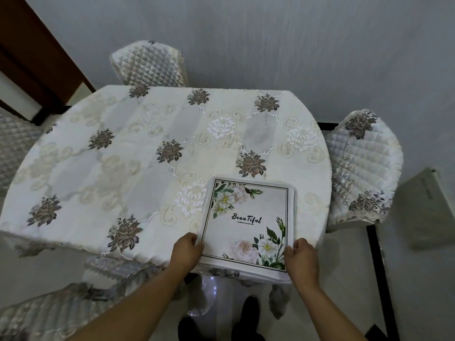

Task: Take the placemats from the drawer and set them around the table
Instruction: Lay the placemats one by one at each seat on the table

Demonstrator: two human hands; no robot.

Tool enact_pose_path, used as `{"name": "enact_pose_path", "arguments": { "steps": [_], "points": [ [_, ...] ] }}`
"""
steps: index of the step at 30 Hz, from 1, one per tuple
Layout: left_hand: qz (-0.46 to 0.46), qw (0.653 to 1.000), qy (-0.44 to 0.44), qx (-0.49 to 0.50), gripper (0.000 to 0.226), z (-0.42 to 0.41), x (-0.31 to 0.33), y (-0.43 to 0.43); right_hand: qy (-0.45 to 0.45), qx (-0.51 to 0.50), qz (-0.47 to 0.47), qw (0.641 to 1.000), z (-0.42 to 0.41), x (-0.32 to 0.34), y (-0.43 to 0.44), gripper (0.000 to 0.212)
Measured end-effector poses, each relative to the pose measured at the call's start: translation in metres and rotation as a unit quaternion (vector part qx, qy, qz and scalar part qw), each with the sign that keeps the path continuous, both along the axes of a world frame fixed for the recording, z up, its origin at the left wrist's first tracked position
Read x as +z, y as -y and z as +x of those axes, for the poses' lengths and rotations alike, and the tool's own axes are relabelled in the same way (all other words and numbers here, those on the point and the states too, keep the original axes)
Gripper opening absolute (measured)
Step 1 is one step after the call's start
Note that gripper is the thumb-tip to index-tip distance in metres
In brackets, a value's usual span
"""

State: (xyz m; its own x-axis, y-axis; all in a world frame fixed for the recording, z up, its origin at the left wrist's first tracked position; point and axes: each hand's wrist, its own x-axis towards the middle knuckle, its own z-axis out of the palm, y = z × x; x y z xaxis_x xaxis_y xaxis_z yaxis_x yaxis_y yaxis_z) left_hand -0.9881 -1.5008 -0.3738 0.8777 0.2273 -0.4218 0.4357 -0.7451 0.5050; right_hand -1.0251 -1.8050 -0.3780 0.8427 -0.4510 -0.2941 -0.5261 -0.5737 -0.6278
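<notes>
Cloth nearly everywhere we look

We see a tablecloth of pale woven fabric with raised, faintly shiny embroidered flowers; quilted, satiny chair covers edged in lace; a smooth, matt printed placemat that looks like soft cloth; a finely ribbed matt wall; glossy floor tiles.

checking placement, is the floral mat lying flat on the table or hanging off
Partly hanging off: the square white floral placemat overhangs the near edge of the round table.
</notes>
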Motion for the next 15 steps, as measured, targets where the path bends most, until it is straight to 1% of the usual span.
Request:
{"name": "enact_pose_path", "arguments": {
  "steps": [3, 6, 11, 15],
  "points": [
    [-0.010, 1.000, -0.006, 0.017, 0.011, 0.003, -0.001, -0.002, -0.018, -0.039, 0.053, 0.998, 0.002, 0.001, -0.004, 0.026],
    [-0.008, 1.000, -0.012, 0.005, 0.013, 0.007, 0.000, -0.006, -0.025, -0.042, 0.069, 0.996, 0.001, 0.002, -0.011, 0.034],
    [-0.045, 0.998, 0.033, -0.012, 0.015, 0.008, 0.012, -0.024, 0.024, -0.062, 0.055, 0.996, -0.007, 0.010, -0.036, 0.034],
    [-0.071, 0.994, 0.088, -0.013, 0.013, 0.004, 0.035, -0.071, 0.080, -0.044, 0.035, 0.995, -0.010, 0.027, -0.086, 0.027]
  ]
}}
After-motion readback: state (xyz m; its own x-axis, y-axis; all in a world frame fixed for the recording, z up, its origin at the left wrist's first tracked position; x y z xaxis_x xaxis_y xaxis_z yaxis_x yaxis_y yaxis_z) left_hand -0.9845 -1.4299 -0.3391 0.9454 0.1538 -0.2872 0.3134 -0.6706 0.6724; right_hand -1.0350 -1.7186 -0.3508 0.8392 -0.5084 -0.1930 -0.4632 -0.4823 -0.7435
